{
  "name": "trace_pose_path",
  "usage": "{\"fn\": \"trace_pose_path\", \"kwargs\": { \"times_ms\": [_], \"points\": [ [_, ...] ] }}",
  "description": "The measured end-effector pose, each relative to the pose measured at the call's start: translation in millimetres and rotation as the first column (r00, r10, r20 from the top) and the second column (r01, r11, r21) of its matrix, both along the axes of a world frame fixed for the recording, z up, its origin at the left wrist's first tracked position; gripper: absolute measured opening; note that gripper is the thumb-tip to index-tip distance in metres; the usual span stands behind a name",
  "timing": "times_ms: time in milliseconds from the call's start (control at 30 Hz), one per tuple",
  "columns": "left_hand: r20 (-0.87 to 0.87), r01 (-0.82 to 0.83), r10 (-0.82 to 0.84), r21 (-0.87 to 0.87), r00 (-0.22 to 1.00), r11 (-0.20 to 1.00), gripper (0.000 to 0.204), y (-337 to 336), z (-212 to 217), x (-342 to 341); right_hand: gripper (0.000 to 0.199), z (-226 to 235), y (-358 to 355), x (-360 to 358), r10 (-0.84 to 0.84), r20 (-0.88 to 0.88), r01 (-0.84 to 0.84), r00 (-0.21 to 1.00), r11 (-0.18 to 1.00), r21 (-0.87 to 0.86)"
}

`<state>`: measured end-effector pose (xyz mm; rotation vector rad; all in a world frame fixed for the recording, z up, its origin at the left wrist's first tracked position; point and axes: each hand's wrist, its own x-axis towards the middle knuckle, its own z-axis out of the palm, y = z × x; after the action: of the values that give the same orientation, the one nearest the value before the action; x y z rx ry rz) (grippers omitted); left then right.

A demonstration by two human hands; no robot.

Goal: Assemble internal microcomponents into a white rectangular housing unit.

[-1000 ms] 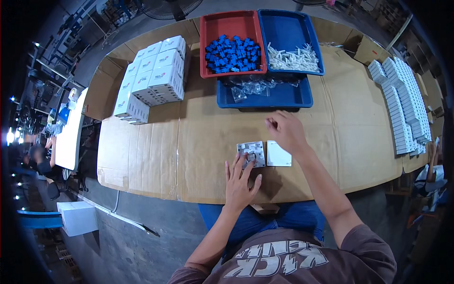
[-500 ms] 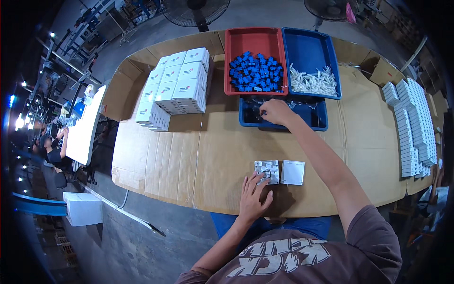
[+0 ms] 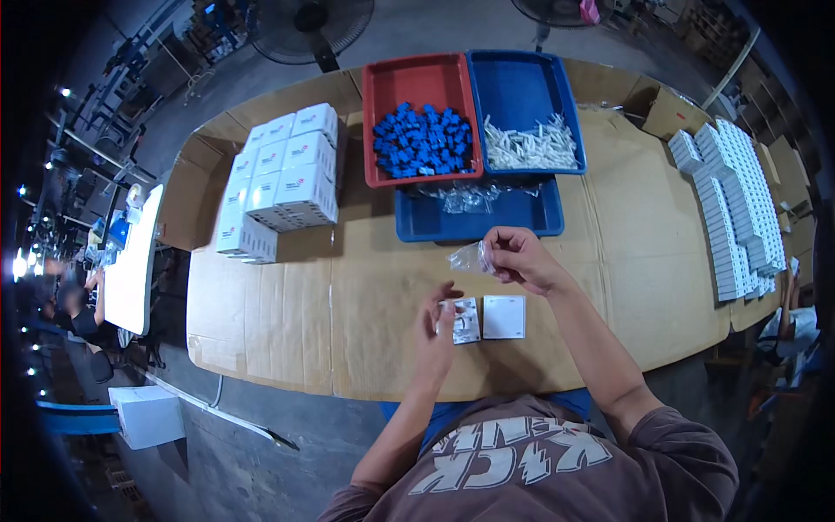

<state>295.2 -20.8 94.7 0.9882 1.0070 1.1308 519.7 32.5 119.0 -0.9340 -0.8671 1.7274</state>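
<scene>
A small clear plastic bag is pinched in the fingers of my right hand, above the cardboard between the trays and me. My left hand is at the left edge of a white square plastic housing whose inner parts face up. Its fingers are apart and partly cover that housing; whether they touch it is hard to tell. Just right of it lies a flat white square plate. More clear bags lie in the low blue tray beyond my right hand.
Behind the low tray stand a red tray of blue plastic pieces and a blue tray of small white pieces. Stacked white boxes stand left, rows of white square pieces right. Cardboard walls edge the table.
My right hand has come back from the low blue tray toward me, now with a clear bag. My left hand has lifted slightly and shifted to the housing's left side. The view has swung a little.
</scene>
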Motion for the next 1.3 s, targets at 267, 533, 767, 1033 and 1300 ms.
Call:
{"fn": "trace_pose_path", "kwargs": {
  "times_ms": [267,533,767,1033,1300],
  "points": [
    [-0.141,0.08,-0.089,-0.066,0.986,0.995,0.031,17,17,37,0.024,3,-49,10,-0.033,0.153,0.039,0.988,0.999,-0.034],
    [-0.378,0.104,-0.017,0.21,0.926,0.972,0.023,15,8,34,0.011,-9,-53,8,0.07,0.178,-0.056,0.982,0.995,-0.082],
    [-0.37,0.1,-0.018,0.201,0.929,0.974,0.02,16,5,16,0.011,-21,-47,-9,0.007,0.204,0.014,0.979,0.995,-0.102],
    [-0.264,0.062,-0.076,-0.058,0.962,0.996,0.026,14,5,8,0.016,-25,-47,-5,-0.023,0.188,0.057,0.982,0.983,-0.177],
    [-0.662,0.17,0.199,0.45,0.722,0.877,0.042,23,7,1,0.014,-15,-55,-12,-0.082,0.224,0.113,0.971,0.985,-0.128]
  ]
}}
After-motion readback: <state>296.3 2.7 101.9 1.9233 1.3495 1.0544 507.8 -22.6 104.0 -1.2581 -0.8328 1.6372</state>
